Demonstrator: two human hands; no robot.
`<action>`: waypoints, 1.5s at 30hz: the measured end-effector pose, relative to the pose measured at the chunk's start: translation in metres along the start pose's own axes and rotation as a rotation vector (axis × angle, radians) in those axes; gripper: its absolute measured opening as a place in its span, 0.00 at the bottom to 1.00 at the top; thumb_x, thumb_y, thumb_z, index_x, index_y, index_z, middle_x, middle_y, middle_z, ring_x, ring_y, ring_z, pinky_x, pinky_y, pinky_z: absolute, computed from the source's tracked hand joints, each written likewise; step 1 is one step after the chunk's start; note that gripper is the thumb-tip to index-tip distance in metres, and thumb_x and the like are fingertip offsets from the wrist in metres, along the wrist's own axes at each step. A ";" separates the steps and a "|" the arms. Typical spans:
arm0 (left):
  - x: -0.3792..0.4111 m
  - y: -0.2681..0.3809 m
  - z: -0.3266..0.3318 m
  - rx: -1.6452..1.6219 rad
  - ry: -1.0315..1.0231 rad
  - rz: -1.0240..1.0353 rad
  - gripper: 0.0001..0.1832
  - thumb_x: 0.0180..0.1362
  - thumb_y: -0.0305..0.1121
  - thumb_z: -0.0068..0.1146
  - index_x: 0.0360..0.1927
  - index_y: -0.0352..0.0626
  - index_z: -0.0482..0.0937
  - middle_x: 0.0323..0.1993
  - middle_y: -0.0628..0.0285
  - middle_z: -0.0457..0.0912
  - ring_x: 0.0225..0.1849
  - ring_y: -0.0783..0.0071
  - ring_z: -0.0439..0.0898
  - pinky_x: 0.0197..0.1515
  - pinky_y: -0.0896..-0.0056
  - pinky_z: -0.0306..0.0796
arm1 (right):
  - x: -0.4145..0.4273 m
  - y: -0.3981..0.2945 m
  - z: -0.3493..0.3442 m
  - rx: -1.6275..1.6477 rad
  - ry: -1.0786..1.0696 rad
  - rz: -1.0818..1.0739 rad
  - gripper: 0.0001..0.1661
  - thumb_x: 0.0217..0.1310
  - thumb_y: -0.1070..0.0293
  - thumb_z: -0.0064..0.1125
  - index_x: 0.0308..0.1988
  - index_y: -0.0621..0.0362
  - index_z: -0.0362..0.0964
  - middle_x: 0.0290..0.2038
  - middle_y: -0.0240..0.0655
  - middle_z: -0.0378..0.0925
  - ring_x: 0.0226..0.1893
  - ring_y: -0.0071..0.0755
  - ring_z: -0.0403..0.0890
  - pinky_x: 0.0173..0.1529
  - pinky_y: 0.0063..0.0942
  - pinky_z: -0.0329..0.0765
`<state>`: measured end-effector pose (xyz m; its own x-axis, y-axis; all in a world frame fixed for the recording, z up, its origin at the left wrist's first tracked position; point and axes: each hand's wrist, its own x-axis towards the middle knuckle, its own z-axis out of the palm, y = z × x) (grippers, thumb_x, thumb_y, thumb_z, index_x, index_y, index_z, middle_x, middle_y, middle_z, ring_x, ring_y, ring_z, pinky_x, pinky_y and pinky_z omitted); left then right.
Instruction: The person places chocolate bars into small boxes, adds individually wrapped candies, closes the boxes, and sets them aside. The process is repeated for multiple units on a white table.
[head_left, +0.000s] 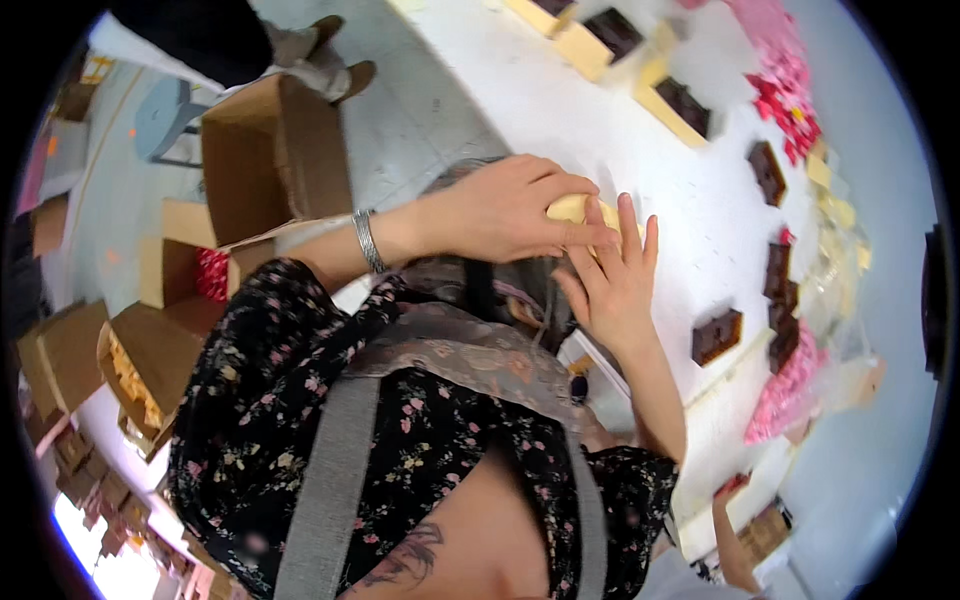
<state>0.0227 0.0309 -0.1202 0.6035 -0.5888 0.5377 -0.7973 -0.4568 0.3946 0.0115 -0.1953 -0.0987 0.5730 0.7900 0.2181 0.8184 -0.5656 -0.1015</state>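
Note:
My left hand (517, 210), with a silver-coloured bracelet at its wrist, is closed around a small pale yellow piece (571, 208), perhaps a folded carton. My right hand (616, 274) lies against the piece from the other side, its fingers spread and part of them over it. The fingers hide much of the piece, so its full shape cannot be told. Both hands are above the near edge of a white table (525, 82). To their right on the table lies a dark brown block-like piece (717, 337), with another (767, 173) farther up.
Open pale yellow boxes (673, 112) with dark brown contents stand along the table's upper part. Pink and red small pieces (791, 112) and clear plastic bags (832, 300) lie at its far side. At left are open cardboard boxes (315, 150), a blue-grey stool (161, 120) and another person's shoes (356, 81).

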 end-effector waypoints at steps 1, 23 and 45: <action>-0.008 -0.001 -0.001 0.021 0.006 -0.013 0.26 0.53 0.39 0.61 0.58 0.64 0.75 0.57 0.54 0.73 0.51 0.54 0.76 0.52 0.58 0.71 | 0.004 -0.006 0.004 -0.071 0.013 -0.063 0.27 0.52 0.59 0.63 0.54 0.52 0.75 0.66 0.42 0.63 0.67 0.59 0.59 0.64 0.67 0.55; -0.178 -0.024 -0.055 0.488 0.619 -0.790 0.17 0.47 0.29 0.70 0.42 0.42 0.79 0.48 0.55 0.70 0.51 0.58 0.71 0.55 0.61 0.67 | 0.024 0.018 0.006 0.253 0.284 0.053 0.24 0.51 0.80 0.60 0.51 0.63 0.75 0.60 0.53 0.70 0.59 0.58 0.71 0.60 0.45 0.70; -0.251 -0.087 0.084 0.162 0.309 -1.347 0.37 0.62 0.32 0.56 0.69 0.32 0.52 0.69 0.40 0.52 0.66 0.41 0.57 0.65 0.52 0.55 | 0.075 0.112 -0.002 -0.008 0.573 0.384 0.13 0.45 0.65 0.69 0.32 0.56 0.75 0.61 0.54 0.63 0.57 0.54 0.68 0.54 0.42 0.73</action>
<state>-0.0576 0.1625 -0.3518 0.8528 0.5212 -0.0336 0.4119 -0.6317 0.6567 0.1463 -0.2002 -0.0915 0.7073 0.2849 0.6470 0.5602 -0.7841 -0.2672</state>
